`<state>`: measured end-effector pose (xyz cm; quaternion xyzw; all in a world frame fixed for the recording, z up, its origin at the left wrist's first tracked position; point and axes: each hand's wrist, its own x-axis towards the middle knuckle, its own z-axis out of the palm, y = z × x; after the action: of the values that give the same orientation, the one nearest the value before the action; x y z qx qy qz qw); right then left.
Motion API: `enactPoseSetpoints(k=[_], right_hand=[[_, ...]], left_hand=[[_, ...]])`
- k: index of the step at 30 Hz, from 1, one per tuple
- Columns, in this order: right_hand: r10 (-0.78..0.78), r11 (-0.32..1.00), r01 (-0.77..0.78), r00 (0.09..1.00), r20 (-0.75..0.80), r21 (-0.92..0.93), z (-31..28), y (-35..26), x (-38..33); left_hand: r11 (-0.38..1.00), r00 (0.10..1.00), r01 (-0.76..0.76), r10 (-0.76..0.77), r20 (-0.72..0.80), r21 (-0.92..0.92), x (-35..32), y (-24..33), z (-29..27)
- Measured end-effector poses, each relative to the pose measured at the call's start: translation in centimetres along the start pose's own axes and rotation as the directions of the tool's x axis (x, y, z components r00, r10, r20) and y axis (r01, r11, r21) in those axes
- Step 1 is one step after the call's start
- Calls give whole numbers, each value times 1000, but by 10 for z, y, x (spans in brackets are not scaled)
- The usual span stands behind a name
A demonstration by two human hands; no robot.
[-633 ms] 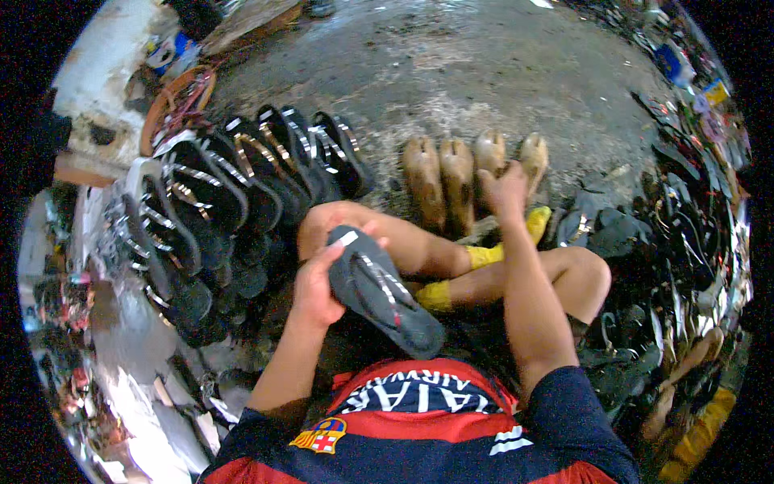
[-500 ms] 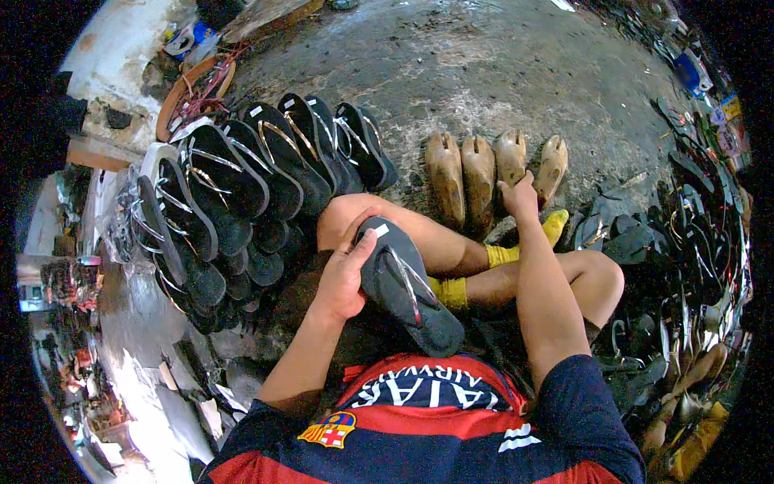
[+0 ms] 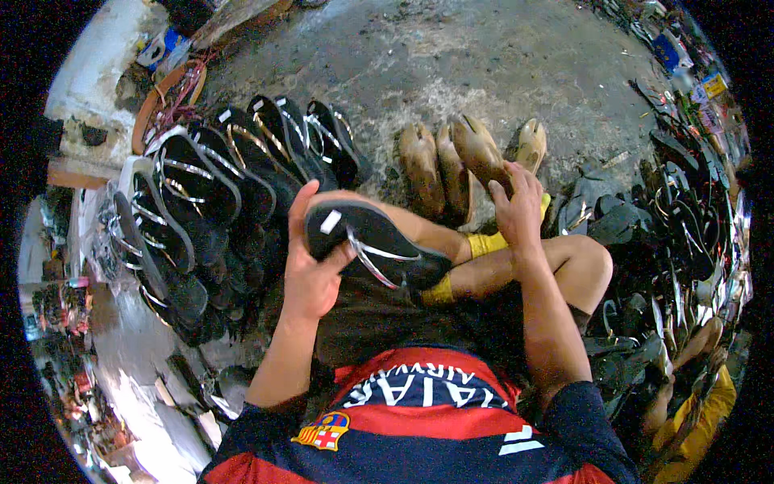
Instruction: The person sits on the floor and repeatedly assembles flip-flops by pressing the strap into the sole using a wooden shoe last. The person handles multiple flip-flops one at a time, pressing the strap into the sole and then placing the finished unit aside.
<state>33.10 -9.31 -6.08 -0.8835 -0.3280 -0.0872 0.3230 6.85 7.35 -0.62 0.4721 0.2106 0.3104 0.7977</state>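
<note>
My left hand (image 3: pixel 313 278) is closed round the side of a black flip-flop (image 3: pixel 371 230) with silvery straps and a white label near its toe. The sandal is tilted above my crossed legs, its toe end beside my thumb and fingers. In my right hand (image 3: pixel 520 210) is the heel end of a wooden shoe last (image 3: pixel 478 145), brown and foot-shaped with a slot at the toe. To its left on the floor lie a worn wooden last (image 3: pixel 420 165) and a partly covered one (image 3: pixel 455 179). A paler last (image 3: pixel 531 139) is to its right, partly behind my hand.
Rows of black flip-flops (image 3: pixel 197 173) are stacked at my left. A round basket (image 3: pixel 153 117) with reddish strips stands behind them. Dark sandals and scraps (image 3: pixel 617 222) are heaped on the right, near another person's yellow clothing (image 3: pixel 697 415). Grey concrete floor (image 3: pixel 451 64) stretches ahead.
My right hand has taken hold of the third last and tilted it toward the left. My left hand has moved left and turned the flip-flop more sideways. The view has shifted slightly.
</note>
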Motion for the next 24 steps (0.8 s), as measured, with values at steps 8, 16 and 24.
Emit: enactPoseSetpoints(k=[8,16,24], right_hand=[[-18,-124,-846,524,852,518,-42,-83,-36],[-205,-410,-805,540,816,430,-49,-70,-40],[-119,-410,-771,575,809,488,-50,-73,-62]], left_hand=[[627,545,-739,341,766,247,-24,35,41],[435,430,-857,313,847,274,-31,27,60],[524,508,-815,438,742,249,-27,17,46]])
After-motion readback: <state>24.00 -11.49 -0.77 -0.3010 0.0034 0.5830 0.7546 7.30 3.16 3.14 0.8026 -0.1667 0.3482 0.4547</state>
